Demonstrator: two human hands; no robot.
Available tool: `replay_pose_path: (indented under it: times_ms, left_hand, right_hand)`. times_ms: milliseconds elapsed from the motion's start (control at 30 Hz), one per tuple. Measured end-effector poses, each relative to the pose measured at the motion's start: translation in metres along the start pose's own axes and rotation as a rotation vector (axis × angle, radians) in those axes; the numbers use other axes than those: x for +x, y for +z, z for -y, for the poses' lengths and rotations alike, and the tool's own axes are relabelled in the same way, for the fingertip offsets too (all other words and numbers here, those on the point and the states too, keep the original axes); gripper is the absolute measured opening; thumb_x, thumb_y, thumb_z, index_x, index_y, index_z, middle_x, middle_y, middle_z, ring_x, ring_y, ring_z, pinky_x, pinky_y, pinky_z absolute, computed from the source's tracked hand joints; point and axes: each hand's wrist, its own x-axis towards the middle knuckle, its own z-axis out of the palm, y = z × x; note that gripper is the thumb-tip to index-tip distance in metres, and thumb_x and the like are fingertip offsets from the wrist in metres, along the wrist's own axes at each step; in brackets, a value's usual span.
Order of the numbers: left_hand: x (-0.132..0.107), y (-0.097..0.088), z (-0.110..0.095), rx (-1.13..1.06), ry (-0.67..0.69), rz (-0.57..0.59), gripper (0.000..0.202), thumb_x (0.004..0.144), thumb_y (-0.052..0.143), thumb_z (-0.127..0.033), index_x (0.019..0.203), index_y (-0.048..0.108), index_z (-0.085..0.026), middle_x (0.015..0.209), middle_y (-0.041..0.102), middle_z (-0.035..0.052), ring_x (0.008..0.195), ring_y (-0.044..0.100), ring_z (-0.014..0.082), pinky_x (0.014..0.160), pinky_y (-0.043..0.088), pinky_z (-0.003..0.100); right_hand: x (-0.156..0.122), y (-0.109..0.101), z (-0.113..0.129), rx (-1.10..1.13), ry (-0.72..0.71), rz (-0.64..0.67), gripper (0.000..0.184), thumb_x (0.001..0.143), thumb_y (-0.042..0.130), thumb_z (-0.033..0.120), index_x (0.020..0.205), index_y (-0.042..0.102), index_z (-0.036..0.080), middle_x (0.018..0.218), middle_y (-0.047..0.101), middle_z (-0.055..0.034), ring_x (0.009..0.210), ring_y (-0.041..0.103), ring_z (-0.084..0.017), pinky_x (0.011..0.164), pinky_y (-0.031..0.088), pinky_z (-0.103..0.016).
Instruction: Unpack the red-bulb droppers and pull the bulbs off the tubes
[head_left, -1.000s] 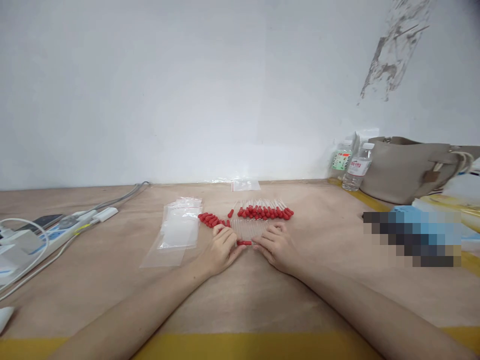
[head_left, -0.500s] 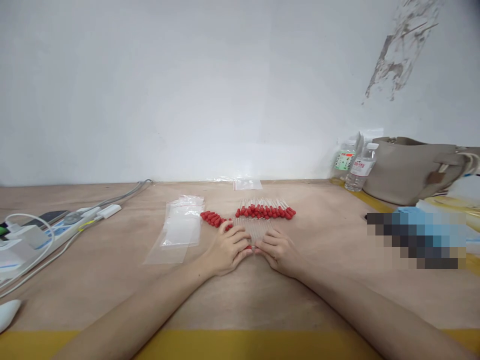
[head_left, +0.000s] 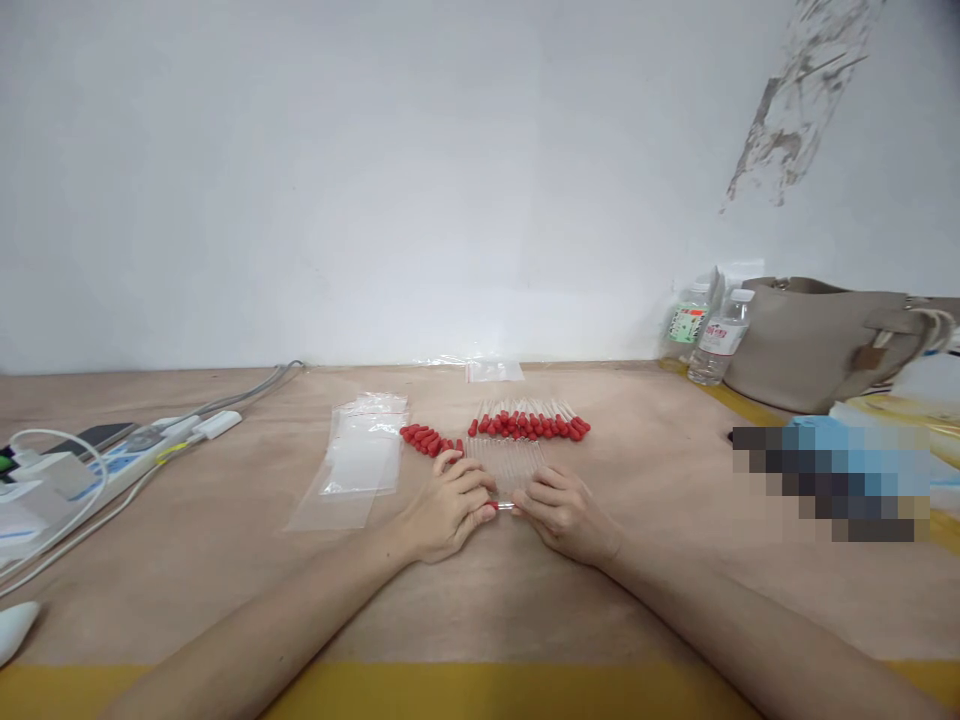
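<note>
My left hand [head_left: 448, 507] and my right hand [head_left: 564, 512] meet at the middle of the wooden table [head_left: 480, 590], fingers curled. Between their fingertips they pinch one dropper [head_left: 502, 505], a clear tube with a red bulb end. Just beyond them lies a row of clear glass tubes [head_left: 504, 462]. Behind that lies a row of assembled droppers with red bulbs [head_left: 529, 423]. A small heap of loose red bulbs [head_left: 426, 438] sits just beyond my left hand.
A stack of clear plastic bags [head_left: 355, 458] lies to the left, one more bag [head_left: 493, 370] by the wall. A power strip with cables [head_left: 97, 462] is far left. Two water bottles [head_left: 705, 326] and a beige handbag [head_left: 825, 335] stand at the right.
Both hands have drawn slightly nearer to me and closer together. The red bulb that showed between them is now mostly covered by my left fingers.
</note>
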Motion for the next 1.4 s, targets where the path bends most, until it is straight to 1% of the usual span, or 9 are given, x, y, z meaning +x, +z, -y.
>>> replay_pose_path:
  times_ms: [233, 433, 633, 733, 833, 967, 1133, 1233, 1400]
  left_hand:
    - [-0.015, -0.004, 0.025, -0.042, -0.254, -0.113, 0.024, 0.088, 0.033, -0.025, 0.079, 0.053, -0.017, 0.083, 0.052, 0.0045, 0.08, 0.046, 0.0161, 0.075, 0.038, 0.032]
    - [-0.004, -0.001, 0.052, -0.063, -0.517, -0.327, 0.019, 0.083, 0.04, -0.021, 0.092, 0.057, -0.018, 0.084, 0.048, 0.0039, 0.085, 0.049, 0.0161, 0.079, 0.041, 0.031]
    - [0.003, -0.005, 0.071, -0.084, -0.637, -0.414, 0.024, 0.078, 0.048, -0.024, 0.1, 0.048, -0.018, 0.076, 0.049, 0.0, 0.066, 0.052, 0.0124, 0.059, 0.043, 0.025]
    - [0.006, -0.004, 0.073, -0.063, -0.618, -0.389, 0.011, 0.077, 0.05, -0.027, 0.082, 0.049, -0.018, 0.072, 0.051, -0.001, 0.062, 0.05, 0.0115, 0.057, 0.041, 0.024]
    - [0.007, -0.002, 0.073, -0.017, -0.586, -0.335, 0.014, 0.076, 0.052, -0.031, 0.072, 0.05, -0.018, 0.071, 0.053, -0.0001, 0.064, 0.05, 0.0126, 0.06, 0.04, 0.025]
    - [0.007, -0.002, 0.069, 0.01, -0.561, -0.288, 0.021, 0.077, 0.052, -0.037, 0.07, 0.053, -0.018, 0.067, 0.053, 0.0002, 0.064, 0.05, 0.0141, 0.06, 0.04, 0.026]
    - [0.013, -0.014, 0.063, 0.079, -0.569, -0.347, 0.025, 0.081, 0.043, -0.037, 0.071, 0.054, -0.018, 0.073, 0.056, 0.0024, 0.073, 0.051, 0.0162, 0.068, 0.04, 0.028]
    - [0.028, -0.021, 0.061, 0.157, -0.569, -0.217, 0.021, 0.077, 0.047, -0.036, 0.071, 0.056, -0.018, 0.076, 0.058, 0.004, 0.081, 0.051, 0.0199, 0.075, 0.038, 0.032]
    - [0.071, -0.021, 0.072, 0.141, -0.757, 0.068, 0.022, 0.066, 0.056, -0.038, 0.068, 0.063, -0.018, 0.089, 0.06, 0.0091, 0.097, 0.049, 0.0272, 0.087, 0.031, 0.038]
  right_hand:
    - [-0.012, -0.005, -0.029, 0.102, 0.385, -0.1, 0.019, 0.083, 0.045, 0.022, 0.092, 0.061, 0.02, 0.077, 0.059, -0.0043, 0.075, 0.051, -0.015, 0.073, 0.04, -0.029]
    - [-0.016, 0.002, -0.048, 0.087, 0.678, 0.037, 0.032, 0.077, 0.036, 0.014, 0.103, 0.055, 0.016, 0.086, 0.059, -0.0067, 0.076, 0.055, -0.016, 0.07, 0.042, -0.027]
    - [-0.015, -0.003, -0.051, 0.009, 0.726, 0.089, 0.016, 0.071, 0.04, 0.012, 0.082, 0.05, 0.018, 0.076, 0.06, -0.0029, 0.069, 0.055, -0.016, 0.064, 0.036, -0.027]
    - [-0.015, -0.002, -0.05, -0.014, 0.68, 0.061, 0.013, 0.07, 0.04, 0.012, 0.075, 0.05, 0.018, 0.076, 0.06, -0.0031, 0.07, 0.054, -0.016, 0.065, 0.034, -0.027]
    - [-0.016, 0.001, -0.051, -0.003, 0.673, 0.036, 0.013, 0.07, 0.04, 0.012, 0.074, 0.051, 0.018, 0.075, 0.059, -0.0033, 0.067, 0.053, -0.015, 0.062, 0.034, -0.025]
    - [-0.015, 0.004, -0.049, 0.017, 0.656, 0.041, 0.016, 0.073, 0.039, 0.013, 0.077, 0.054, 0.017, 0.077, 0.06, -0.0046, 0.067, 0.052, -0.015, 0.063, 0.034, -0.026]
    - [-0.011, 0.002, -0.039, 0.016, 0.672, 0.11, 0.018, 0.074, 0.043, 0.014, 0.085, 0.057, 0.019, 0.085, 0.061, -0.0034, 0.077, 0.054, -0.016, 0.069, 0.031, -0.028]
    - [-0.009, -0.001, -0.034, 0.011, 0.657, 0.126, 0.019, 0.076, 0.043, 0.017, 0.088, 0.058, 0.021, 0.091, 0.062, -0.0033, 0.083, 0.055, -0.017, 0.072, 0.03, -0.029]
    - [-0.008, -0.005, -0.032, 0.02, 0.602, 0.135, 0.02, 0.079, 0.041, 0.019, 0.088, 0.059, 0.022, 0.091, 0.064, -0.0024, 0.086, 0.054, -0.017, 0.076, 0.026, -0.032]
